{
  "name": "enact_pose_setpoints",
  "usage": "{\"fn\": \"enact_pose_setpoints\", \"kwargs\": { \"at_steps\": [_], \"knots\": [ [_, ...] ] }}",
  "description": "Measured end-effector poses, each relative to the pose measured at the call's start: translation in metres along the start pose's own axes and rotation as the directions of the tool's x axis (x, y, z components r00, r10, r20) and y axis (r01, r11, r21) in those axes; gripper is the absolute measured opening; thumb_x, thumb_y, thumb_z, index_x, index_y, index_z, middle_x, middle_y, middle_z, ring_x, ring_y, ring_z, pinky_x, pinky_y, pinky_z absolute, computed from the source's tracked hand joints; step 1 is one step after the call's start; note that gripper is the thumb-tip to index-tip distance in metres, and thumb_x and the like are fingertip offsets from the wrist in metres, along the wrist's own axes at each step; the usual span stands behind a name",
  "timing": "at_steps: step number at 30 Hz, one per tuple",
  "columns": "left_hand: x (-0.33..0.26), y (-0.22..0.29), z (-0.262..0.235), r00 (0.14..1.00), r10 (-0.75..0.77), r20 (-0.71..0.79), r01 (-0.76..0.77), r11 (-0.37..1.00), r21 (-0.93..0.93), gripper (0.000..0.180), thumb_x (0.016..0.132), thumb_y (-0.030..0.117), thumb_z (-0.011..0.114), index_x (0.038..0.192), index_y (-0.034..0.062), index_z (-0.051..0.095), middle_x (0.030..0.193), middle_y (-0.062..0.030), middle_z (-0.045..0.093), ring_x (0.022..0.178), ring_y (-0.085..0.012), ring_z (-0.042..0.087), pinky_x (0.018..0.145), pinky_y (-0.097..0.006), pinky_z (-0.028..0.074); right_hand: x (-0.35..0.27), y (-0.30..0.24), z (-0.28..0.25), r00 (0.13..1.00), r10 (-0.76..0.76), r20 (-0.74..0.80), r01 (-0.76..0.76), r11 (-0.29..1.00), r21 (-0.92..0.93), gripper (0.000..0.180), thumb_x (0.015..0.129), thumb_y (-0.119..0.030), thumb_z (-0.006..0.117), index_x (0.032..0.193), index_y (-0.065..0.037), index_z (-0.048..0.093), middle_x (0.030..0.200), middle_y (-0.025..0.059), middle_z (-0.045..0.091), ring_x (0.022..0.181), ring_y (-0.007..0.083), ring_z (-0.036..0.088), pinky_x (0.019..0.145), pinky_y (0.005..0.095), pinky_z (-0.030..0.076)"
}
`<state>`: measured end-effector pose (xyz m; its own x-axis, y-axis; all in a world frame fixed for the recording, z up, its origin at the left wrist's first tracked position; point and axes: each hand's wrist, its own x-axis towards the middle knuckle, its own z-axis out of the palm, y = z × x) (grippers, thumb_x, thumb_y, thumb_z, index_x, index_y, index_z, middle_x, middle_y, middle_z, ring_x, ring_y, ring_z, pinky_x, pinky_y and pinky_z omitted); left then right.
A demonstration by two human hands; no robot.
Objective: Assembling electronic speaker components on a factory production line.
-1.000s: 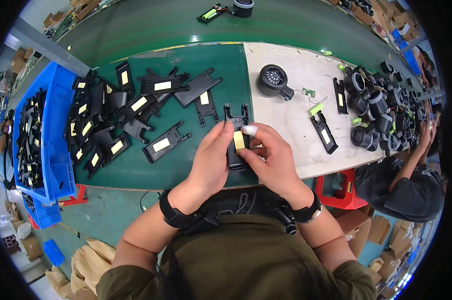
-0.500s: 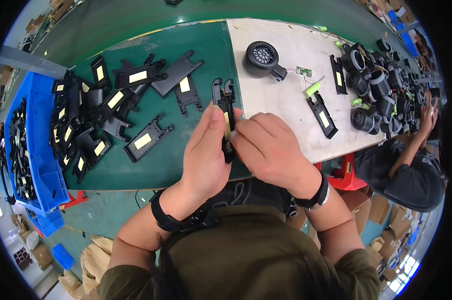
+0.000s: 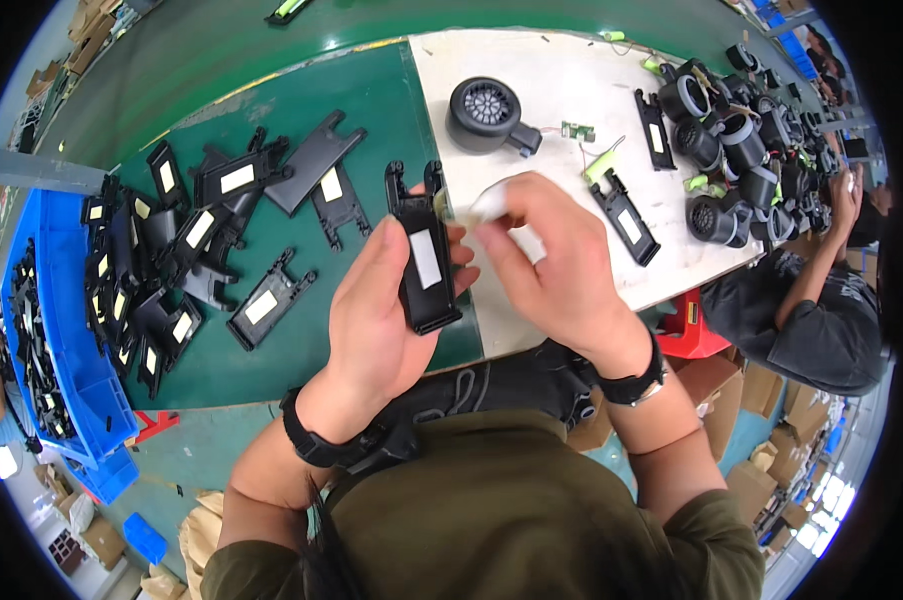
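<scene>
My left hand point(image 3: 367, 310) grips a black plastic cover point(image 3: 439, 305), held upright above the table with its two-pronged end pointing away from me. A white rectangular strip lies along the cover's face. Just to its right, my right hand point(image 3: 562, 265) pinches a small pale peeled strip point(image 3: 490, 203), partly blurred and hidden by the fingers. Left of my hands, a similar black cover point(image 3: 290, 283) with a pale yellow strip lies on the green mat. Beyond my right hand stands a round black fan housing point(image 3: 482, 118), wired to a small green circuit board point(image 3: 578, 131).
Several black covers lie heaped point(image 3: 187, 235) on the left of the mat, beside a blue bin point(image 3: 60, 225). On the white board are a bright green cell point(image 3: 602, 166), another cover point(image 3: 627, 225) and piled fan housings point(image 3: 742, 150). A co-worker point(image 3: 797, 320) sits at right.
The cover has turned so its face shows, and its strip now looks white instead of yellow. My right hand has pulled away to the right with the pale strip.
</scene>
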<state>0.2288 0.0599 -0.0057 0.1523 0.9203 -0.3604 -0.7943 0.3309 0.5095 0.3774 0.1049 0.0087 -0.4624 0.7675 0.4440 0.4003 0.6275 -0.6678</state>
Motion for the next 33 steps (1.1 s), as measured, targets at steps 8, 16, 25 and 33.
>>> {"fn": "enact_pose_setpoints", "kwargs": {
  "at_steps": [8,16,25,33],
  "knots": [
    [0.007,0.018,-0.016,0.992,0.083,-0.091,-0.072,0.990,0.120,0.036,0.097,0.025,0.033,0.122,0.0020,0.043,0.102,-0.0130,0.057,0.086,-0.0204,0.058,0.077,-0.034,0.048,0.011,0.052,-0.085,0.870,0.343,-0.355,-0.490,0.684,-0.540,0.023,0.072,0.003,0.054,0.094,0.000,0.055,0.094,0.0171,0.061,0.090,0.0355,0.055,0.080,0.0398,0.045],
    [0.006,0.022,-0.013,1.000,0.017,-0.023,-0.011,0.970,0.242,0.043,0.096,0.027,0.033,0.128,-0.0015,0.037,0.104,-0.0130,0.056,0.085,-0.0188,0.057,0.075,-0.033,0.048,-0.036,0.061,-0.100,0.747,0.658,-0.100,-0.597,0.597,-0.536,0.039,0.072,-0.020,0.070,0.098,0.000,0.049,0.091,0.0187,0.058,0.088,0.0342,0.056,0.073,0.0398,0.046],
    [0.006,0.006,-0.005,0.992,-0.117,0.047,0.096,0.940,0.327,0.046,0.095,0.029,0.037,0.129,-0.0028,0.036,0.104,-0.0115,0.055,0.086,-0.0165,0.056,0.080,-0.032,0.045,-0.044,0.066,-0.080,0.880,0.474,-0.021,-0.405,0.729,-0.552,0.026,0.073,-0.012,0.065,0.093,-0.001,0.053,0.086,0.0144,0.055,0.085,0.0332,0.054,0.070,0.0382,0.046],
    [0.000,0.000,-0.008,0.996,-0.087,0.006,0.081,0.948,0.309,0.043,0.096,0.028,0.037,0.127,-0.0021,0.039,0.104,-0.0097,0.055,0.085,-0.0156,0.055,0.078,-0.030,0.045,-0.001,0.058,-0.086,0.942,0.324,0.086,-0.208,0.766,-0.609,0.015,0.070,-0.008,0.066,0.078,0.000,0.056,0.081,0.0143,0.057,0.075,0.0310,0.056,0.063,0.0394,0.044]
  ]
}}
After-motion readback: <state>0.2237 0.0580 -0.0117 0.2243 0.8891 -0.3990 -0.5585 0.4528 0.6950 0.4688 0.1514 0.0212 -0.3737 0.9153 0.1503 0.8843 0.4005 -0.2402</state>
